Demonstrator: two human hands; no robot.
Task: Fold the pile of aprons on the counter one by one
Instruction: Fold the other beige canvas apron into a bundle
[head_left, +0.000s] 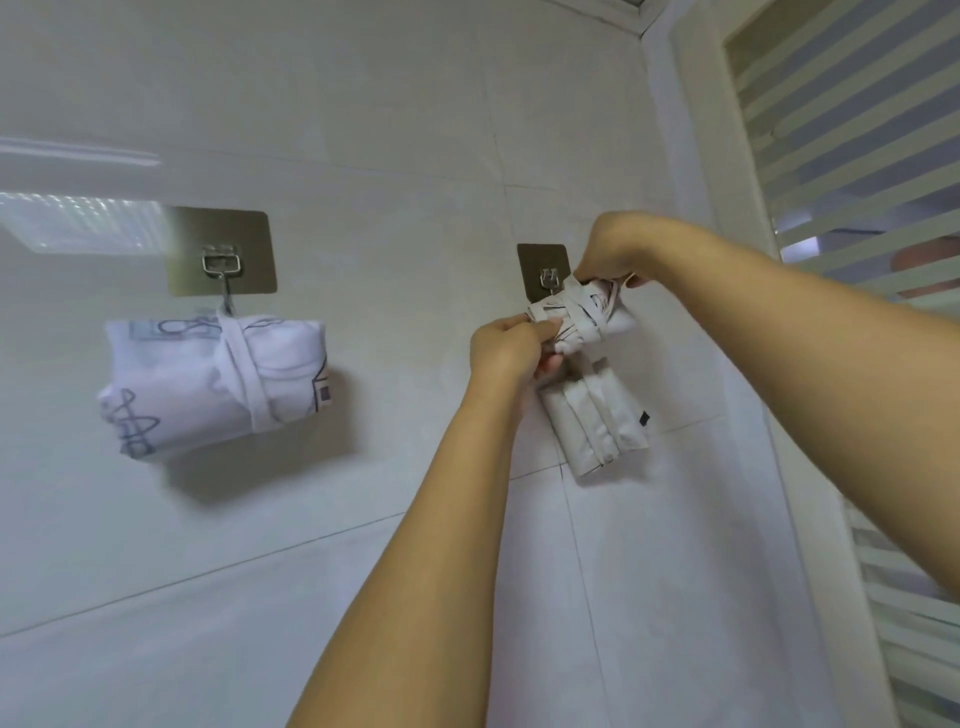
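Both hands hold a strap-wrapped apron bundle (584, 312) at the right wall hook (544, 262) — left hand (511, 348) pinching its end, right hand (613, 249) curled over its top. Just below hangs a grey folded apron (597, 423); a printed apron (208, 379) hangs from the left hook (223, 254).

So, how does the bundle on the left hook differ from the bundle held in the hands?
The left bundle hangs free from its hook, untouched; the held bundle is gripped by the left hand and the right hand. The left bundle has one strap band around it; the held bundle has several. Both are folded printed cloth, tied with straps.
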